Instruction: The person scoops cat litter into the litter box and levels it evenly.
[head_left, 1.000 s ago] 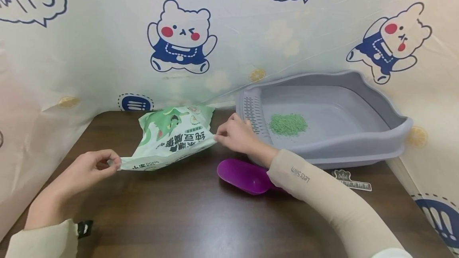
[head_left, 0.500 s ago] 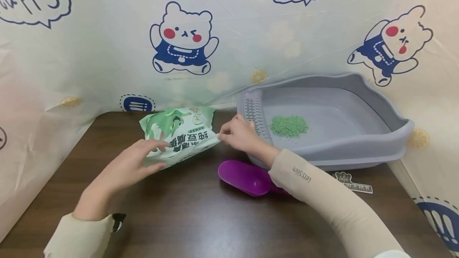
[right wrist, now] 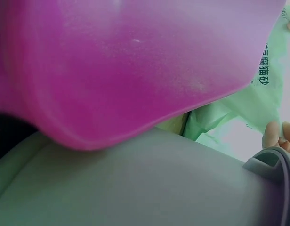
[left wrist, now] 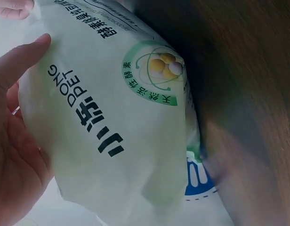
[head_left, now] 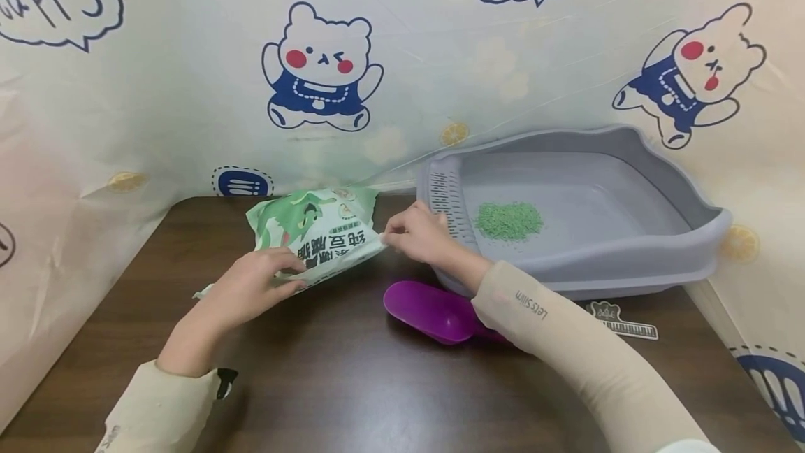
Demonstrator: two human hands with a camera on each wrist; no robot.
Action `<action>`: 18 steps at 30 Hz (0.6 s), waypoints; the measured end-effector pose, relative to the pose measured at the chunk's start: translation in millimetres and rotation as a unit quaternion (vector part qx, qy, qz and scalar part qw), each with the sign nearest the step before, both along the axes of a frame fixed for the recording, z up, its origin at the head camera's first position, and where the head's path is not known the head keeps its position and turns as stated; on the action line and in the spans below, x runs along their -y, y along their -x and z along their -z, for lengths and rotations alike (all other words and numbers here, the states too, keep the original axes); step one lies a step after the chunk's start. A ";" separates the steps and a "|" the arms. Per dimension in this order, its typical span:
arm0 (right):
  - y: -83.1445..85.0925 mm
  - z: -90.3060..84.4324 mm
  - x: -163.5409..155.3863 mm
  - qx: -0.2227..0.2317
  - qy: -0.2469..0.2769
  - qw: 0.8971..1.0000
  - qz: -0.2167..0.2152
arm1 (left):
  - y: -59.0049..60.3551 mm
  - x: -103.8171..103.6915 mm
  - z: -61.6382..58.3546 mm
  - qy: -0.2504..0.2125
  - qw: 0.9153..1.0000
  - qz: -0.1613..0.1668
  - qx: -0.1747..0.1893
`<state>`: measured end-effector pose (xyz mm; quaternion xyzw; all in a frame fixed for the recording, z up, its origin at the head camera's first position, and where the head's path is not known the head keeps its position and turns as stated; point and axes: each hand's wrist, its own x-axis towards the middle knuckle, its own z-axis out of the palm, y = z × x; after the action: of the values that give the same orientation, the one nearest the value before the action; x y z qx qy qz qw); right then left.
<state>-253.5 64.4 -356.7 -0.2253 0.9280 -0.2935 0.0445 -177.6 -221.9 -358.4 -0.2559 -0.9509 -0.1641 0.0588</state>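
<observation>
A green and white bag of cat litter (head_left: 333, 226) lies at the back left of the table. My right hand (head_left: 415, 233) pinches the right corner of its open-end edge between thumb and fingertips. My left hand (head_left: 254, 289) is at the middle of the same edge. In the left wrist view its thumb lies over the near face of the bag (left wrist: 140, 127) and the other fingers go behind the edge, mostly hidden. A loose left corner of the bag sticks out past the left wrist. Below the right forearm lies a purple scoop (head_left: 430, 312), its handle partly covered by the sleeve.
A grey litter box (head_left: 629, 257) stands at the right with a small heap of green pellets (head_left: 509, 221) in it. In front of it lies a flat white clip-like piece (head_left: 619, 324) with a bear-shaped top. A printed curtain (head_left: 415, 54) hangs behind the table.
My left hand has let go of the bag's left corner and moved right to the middle of the edge, taking hold there. The right hand keeps its pinch on the right corner.
</observation>
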 end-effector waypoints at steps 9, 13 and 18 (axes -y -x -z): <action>-0.1 0.2 -1.0 0.004 0.000 1.000 0.002 | 0.0 4.1 1.4 -0.020 1.000 -0.002 0.007; 0.2 0.4 -1.4 0.003 -0.003 1.000 0.002 | 2.0 6.6 2.4 -0.023 0.999 -0.021 0.025; -1.6 0.7 -2.5 -0.030 -0.030 0.999 -0.013 | 5.3 11.4 3.9 -0.037 0.997 -0.031 0.052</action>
<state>-251.9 66.9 -357.4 -0.2445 0.9344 -0.2578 0.0269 -182.9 -233.3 -362.3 -0.2147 -0.9535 -0.2102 0.0236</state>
